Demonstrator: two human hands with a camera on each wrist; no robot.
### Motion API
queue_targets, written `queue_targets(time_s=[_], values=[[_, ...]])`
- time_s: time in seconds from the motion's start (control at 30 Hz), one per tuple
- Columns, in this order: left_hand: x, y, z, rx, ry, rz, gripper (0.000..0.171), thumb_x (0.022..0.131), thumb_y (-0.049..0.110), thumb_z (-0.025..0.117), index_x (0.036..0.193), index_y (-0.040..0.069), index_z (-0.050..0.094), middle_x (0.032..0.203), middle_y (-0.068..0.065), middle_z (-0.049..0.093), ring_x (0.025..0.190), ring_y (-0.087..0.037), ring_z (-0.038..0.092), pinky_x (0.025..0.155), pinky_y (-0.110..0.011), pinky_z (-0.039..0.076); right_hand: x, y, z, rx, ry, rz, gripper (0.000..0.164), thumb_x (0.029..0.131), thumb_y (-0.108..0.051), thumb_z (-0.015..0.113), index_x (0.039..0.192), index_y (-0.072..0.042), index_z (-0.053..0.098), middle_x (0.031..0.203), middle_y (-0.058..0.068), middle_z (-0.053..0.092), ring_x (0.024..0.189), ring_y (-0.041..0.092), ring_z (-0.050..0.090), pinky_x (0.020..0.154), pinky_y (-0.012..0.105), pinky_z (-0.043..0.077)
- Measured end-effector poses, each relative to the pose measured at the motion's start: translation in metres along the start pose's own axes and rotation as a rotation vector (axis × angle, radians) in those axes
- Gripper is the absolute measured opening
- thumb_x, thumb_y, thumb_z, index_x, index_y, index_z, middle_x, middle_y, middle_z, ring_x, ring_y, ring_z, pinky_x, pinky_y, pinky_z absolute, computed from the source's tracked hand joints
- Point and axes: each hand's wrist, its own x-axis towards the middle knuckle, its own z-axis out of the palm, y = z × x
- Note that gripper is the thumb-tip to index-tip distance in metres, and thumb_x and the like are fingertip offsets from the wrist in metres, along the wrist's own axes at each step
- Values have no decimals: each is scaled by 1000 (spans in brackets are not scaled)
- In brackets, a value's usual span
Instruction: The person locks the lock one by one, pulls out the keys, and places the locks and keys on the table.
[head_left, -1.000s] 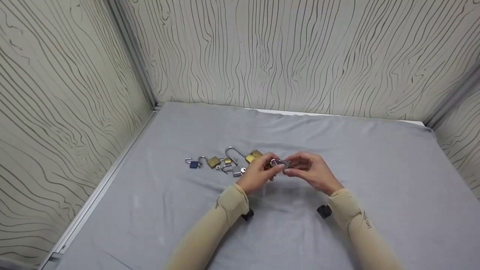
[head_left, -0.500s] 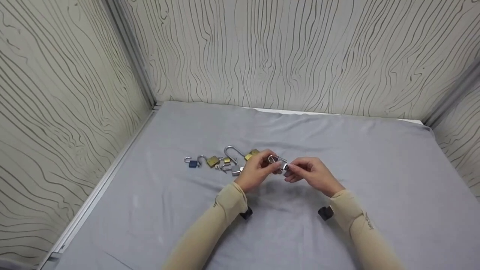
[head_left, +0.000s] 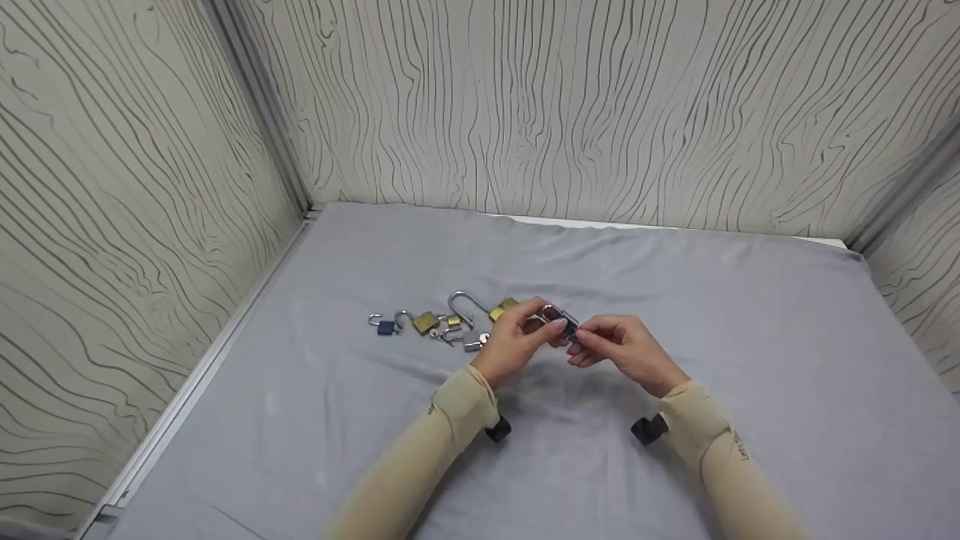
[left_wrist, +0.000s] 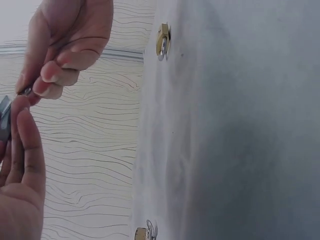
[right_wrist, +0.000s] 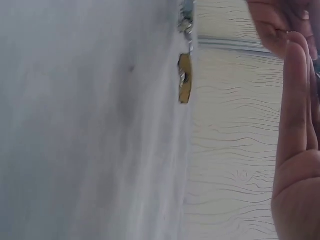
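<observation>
In the head view my left hand holds a silver padlock by its body, thumb on top, above the cloth. Its shackle loop points up and left. At the padlock's lower right end, my right hand has its fingertips bunched together. The left wrist view shows them pinching a small metal key, mostly hidden by the fingers, right by the padlock's end. Left of the hands lies a row of other locks: a large brass padlock with a long shackle, partly behind my left hand, and a grey padlock.
Further left on the grey cloth are a brass padlock, a small brass padlock, a blue padlock and loose keys. Wood-patterned panels stand behind and at both sides.
My right hand's fingers have gone from spread around the padlock's end to a bunched pinch there, slightly lower. The padlock has tilted in my left hand, its right end dipping.
</observation>
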Motion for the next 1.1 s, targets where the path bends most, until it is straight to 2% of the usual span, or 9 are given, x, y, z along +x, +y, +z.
queue_targets(time_s=[0.1, 0.2, 0.33, 0.43, 0.53, 0.73, 0.93, 1.1], values=[[0, 0, 0, -7, -9, 10, 17, 101, 11, 68, 108, -5, 66, 93, -4, 70, 79, -10, 69, 80, -27, 60, -1, -1, 0, 46, 16, 26, 32, 102, -8, 65, 109, 23, 61, 90, 3, 78, 82, 17, 78, 77, 37, 64], [0, 0, 0, -16, -13, 10, 18, 102, 10, 67, 107, -7, 65, 91, -2, 69, 79, -10, 69, 79, -26, 59, -1, -2, 1, 71, 41, 34, 28, 100, -6, 67, 108, 21, 65, 90, 4, 79, 82, 17, 78, 77, 35, 64], [-1, 2, 0, -40, -1, 9, 18, 102, 10, 66, 107, -7, 64, 91, 0, 68, 79, -9, 68, 78, -25, 58, 0, -3, 2, 143, 66, 53, 12, 99, -2, 68, 104, 4, 78, 89, 3, 80, 82, 14, 78, 78, 31, 64], [-1, 3, 0, -51, 5, 11, 18, 102, 10, 66, 108, -7, 64, 91, 0, 68, 79, -10, 68, 78, -25, 58, 1, -4, 3, 209, 77, 65, 18, 97, 2, 68, 98, -9, 82, 88, 2, 80, 82, 11, 78, 79, 28, 63], [-1, 4, 1, -42, 4, 6, 18, 102, 11, 66, 108, -6, 65, 90, 0, 68, 79, -10, 68, 78, -25, 58, 1, -5, 5, 215, 112, 78, 22, 93, 5, 72, 93, -14, 82, 88, -1, 80, 82, 10, 77, 80, 28, 63], [-2, 3, 3, 8, 18, -10, 17, 101, 13, 69, 105, -3, 67, 90, -1, 69, 79, -9, 68, 76, -25, 59, 3, -6, 7, 129, 224, 115, 15, 83, 0, 85, 90, -9, 76, 86, 2, 78, 78, 14, 77, 78, 33, 64], [-2, 3, 5, 19, 38, -16, 16, 100, 12, 70, 105, -2, 67, 94, -7, 71, 80, -10, 70, 77, -28, 61, 3, -8, 11, 59, 300, 107, 25, 79, 5, 86, 97, 3, 68, 78, 1, 76, 74, 16, 76, 76, 33, 64], [-3, 3, 5, 39, 43, -14, 16, 100, 13, 70, 105, -2, 67, 94, -7, 71, 80, -10, 70, 76, -27, 61, 4, -9, 13, -13, 325, 124, 35, 78, 3, 87, 103, 5, 62, 74, -1, 73, 74, 17, 76, 75, 33, 64]])
